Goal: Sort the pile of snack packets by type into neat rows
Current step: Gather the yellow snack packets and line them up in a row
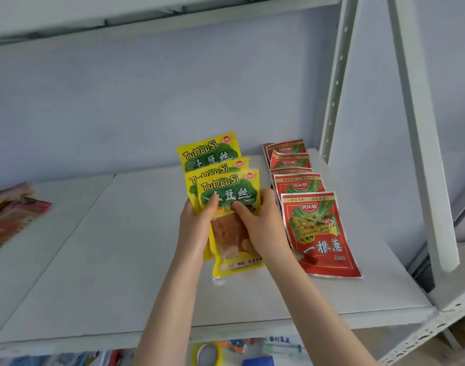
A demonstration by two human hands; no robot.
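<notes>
Snack packets (318,233) in red lie overlapped on the shelf (120,260), running from near its front edge back to the wall. This red row (297,184) serves as the mark for everything else.

Just to the left of it, a second row in yellow is being built. Two yellow packets (207,151) lean one behind the other towards the wall, and the front yellow packet (227,233) is held over them, overlapping the one behind. Its long axis runs front to back, parallel to the red row, with the printed top away from the person and the clear window nearer.

Both hands grip this packet at its middle. The left hand (195,228) takes the edge far from the red row, and the right hand (263,228) takes the edge next to it, close against the nearest red packet. On each hand the fingers (212,206) curl round the side, thumb pressed on the face and the rest hidden behind.

The step looks like squaring this packet into line. It probably needs only a short slide along its own axis while keeping a gap from the red row.

The unsorted pile (12,210) lies well to the left of the red row, at the far end of the shelf. It is on the left hand's side, so that hand is better placed for the next pick.
</notes>
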